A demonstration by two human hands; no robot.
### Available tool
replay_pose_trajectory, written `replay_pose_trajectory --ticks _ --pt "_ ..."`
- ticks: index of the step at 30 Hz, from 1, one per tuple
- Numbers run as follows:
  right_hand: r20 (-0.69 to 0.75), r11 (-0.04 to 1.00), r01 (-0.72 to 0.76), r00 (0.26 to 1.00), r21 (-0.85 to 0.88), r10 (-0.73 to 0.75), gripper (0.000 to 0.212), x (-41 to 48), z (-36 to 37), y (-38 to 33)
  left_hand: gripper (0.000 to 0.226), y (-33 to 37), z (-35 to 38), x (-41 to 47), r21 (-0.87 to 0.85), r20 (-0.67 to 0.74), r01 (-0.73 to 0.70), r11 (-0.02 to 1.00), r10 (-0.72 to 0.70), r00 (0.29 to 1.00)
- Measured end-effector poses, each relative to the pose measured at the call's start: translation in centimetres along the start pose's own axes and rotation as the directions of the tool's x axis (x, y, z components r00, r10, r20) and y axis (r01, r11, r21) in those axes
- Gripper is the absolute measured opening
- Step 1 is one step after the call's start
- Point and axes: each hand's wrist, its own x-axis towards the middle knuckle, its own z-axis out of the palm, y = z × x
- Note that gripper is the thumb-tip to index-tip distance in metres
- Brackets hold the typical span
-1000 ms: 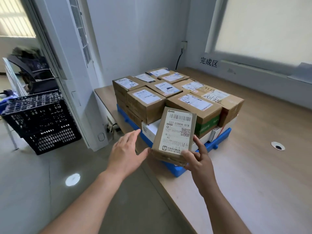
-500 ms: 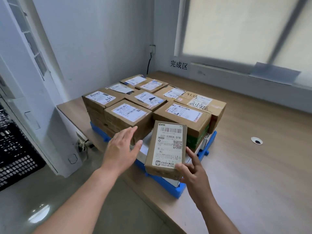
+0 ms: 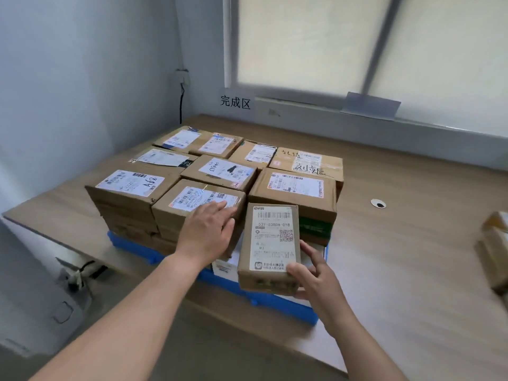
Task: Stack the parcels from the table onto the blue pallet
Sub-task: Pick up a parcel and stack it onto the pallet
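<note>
Right hand [image 3: 316, 273]: fingers and thumb curled round the near right corner of a small parcel [image 3: 270, 243], gripping it. The parcel is tilted, label up, held over the pallet's front edge, just in front of the stacked boxes [image 3: 292, 188].

Left hand [image 3: 207, 233]: open, fingers straight and together, lying on the near top edge of the front-middle box [image 3: 192, 200]. It holds nothing.

Blue pallet [image 3: 291, 307] sits on the table [image 3: 398, 270] near its corner, loaded with labelled cardboard boxes in rows.

Another parcel [image 3: 494, 248] lies on the table at the far right, blurred. A round grommet [image 3: 378, 203] sits in the tabletop, right of the pallet.
</note>
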Motion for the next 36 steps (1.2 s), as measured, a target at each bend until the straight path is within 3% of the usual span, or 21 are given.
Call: replay_pose_trajectory --ticks 13,18,23,30,36 --pt "-0.189 0.999 -0.048 0.981 -0.024 0.042 0.051 1.5 5.7 -1.1 0.041 -2.0 -0.9 0.5 -0.057 0.079 -0.138 0.989 0.143 0.987" --pt "-0.222 0.973 -0.053 0.975 -0.226 0.002 0.068 1.7 5.7 -0.9 0.063 -2.6 -1.6 0.4 0.061 0.229 -0.227 0.972 0.208 0.951" --pt "-0.137 0.841 -0.054 0.990 -0.538 -0.025 0.097 0.8 5.2 -0.4 0.076 -3.1 -1.4 0.4 0.109 0.249 -0.250 0.962 0.218 0.944" --pt "-0.163 0.623 -0.069 0.982 -0.779 -0.094 0.086 1.0 5.3 -0.7 0.072 -3.0 -1.2 0.4 0.119 0.224 -0.246 0.962 0.215 0.951" --pt "-0.137 0.542 -0.057 0.984 -0.838 -0.109 0.083 1.3 4.9 -1.1 0.066 -2.7 -1.2 0.4 0.134 0.223 -0.254 0.958 0.221 0.949"
